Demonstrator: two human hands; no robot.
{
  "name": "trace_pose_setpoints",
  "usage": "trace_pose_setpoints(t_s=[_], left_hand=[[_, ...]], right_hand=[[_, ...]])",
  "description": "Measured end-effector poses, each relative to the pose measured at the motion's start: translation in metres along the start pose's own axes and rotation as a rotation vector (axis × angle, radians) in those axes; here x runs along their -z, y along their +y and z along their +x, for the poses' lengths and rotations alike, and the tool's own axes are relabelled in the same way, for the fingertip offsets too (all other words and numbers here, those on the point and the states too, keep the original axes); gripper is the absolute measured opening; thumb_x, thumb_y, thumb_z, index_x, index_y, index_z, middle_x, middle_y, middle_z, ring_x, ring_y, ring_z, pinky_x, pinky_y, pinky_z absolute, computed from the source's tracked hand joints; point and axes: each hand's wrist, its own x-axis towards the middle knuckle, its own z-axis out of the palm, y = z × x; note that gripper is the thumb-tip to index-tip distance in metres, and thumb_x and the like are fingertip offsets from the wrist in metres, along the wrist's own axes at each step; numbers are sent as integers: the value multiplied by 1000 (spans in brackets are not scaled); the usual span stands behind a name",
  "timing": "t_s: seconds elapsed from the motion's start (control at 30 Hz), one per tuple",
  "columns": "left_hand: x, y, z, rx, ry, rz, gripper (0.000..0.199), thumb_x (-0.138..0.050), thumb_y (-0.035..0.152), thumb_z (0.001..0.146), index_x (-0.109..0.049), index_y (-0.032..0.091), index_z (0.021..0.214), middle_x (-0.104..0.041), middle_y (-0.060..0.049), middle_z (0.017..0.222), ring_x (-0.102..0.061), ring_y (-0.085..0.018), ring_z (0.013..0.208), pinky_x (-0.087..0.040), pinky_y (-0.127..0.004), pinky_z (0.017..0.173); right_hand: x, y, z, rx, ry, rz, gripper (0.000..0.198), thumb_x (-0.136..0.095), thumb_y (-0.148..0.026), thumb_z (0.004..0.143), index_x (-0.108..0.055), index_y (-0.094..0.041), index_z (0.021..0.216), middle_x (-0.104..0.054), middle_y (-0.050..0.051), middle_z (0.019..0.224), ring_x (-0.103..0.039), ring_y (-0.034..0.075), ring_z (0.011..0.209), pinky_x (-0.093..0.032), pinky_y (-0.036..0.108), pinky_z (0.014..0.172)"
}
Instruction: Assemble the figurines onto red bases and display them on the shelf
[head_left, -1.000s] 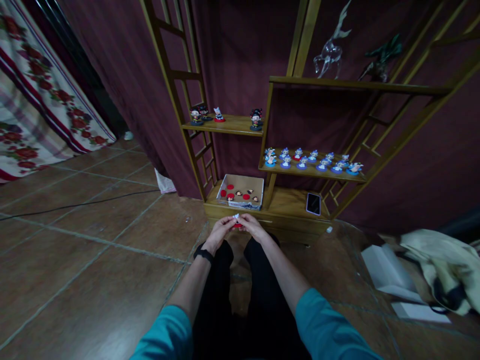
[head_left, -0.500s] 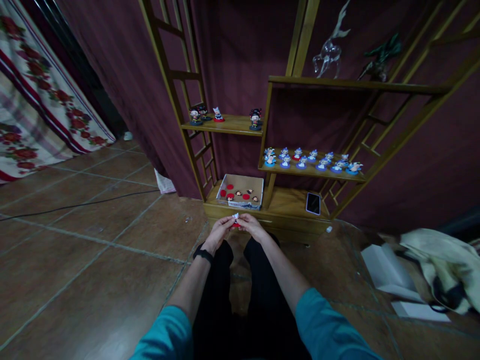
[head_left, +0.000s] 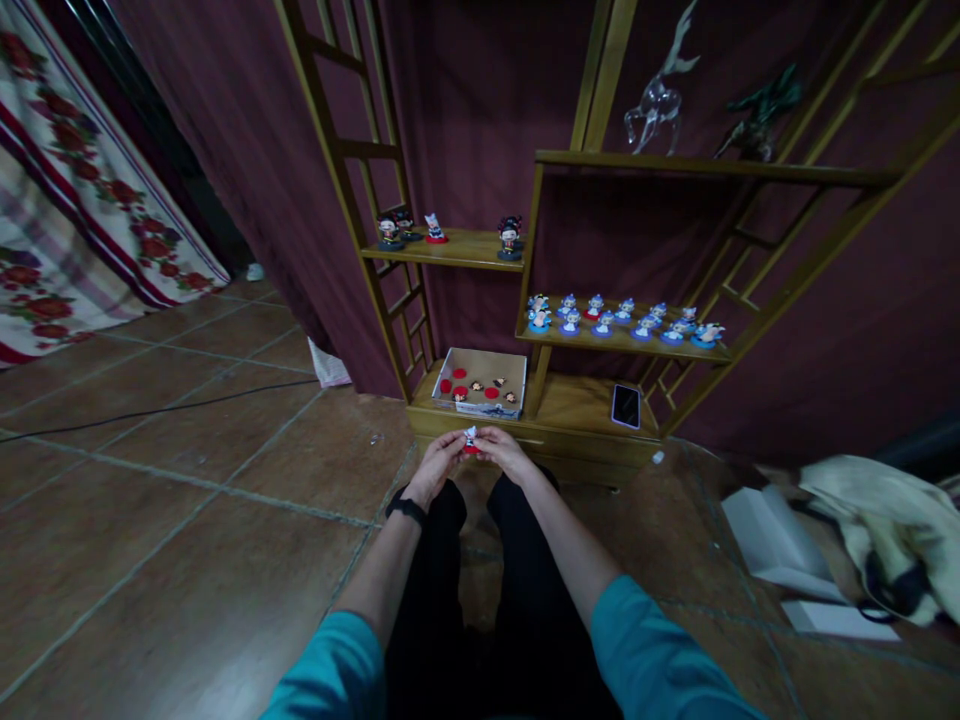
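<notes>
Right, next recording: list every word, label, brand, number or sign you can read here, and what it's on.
None can be read.
Open box: dark print on its front wall, too small and blurred to read.
Phone: dark screen, no text visible.
Held figurine: too small to make out any lettering.
White boxes on the floor: no legible marking.

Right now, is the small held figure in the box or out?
Out: the left hand and right hand hold the small figure in front of the box.
</notes>
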Motion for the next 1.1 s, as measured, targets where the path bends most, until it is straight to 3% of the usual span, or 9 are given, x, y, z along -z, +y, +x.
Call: trace_pose_setpoints(t_s=[0.67,1.1], left_hand=[[1,2,0,18,9,-113,26,-70,17,64,-66,12,89,-67,-8,84,-61,-11,70,-47,-22,68],[-4,7,-6,18,-62,-33,33,-71,20,64,-65,12,96,-67,-7,81,-60,-10,68,-46,-21,66]], right_hand=[[2,-4,-3,1,-101,57,39,-73,-28,57,-62,-20,94,-64,2,89,-59,12,77,-44,27,73],[1,2,1,16,-57,13,36,-70,-41,61,-59,-17,86,-62,0,73,-53,7,58,-41,24,60]])
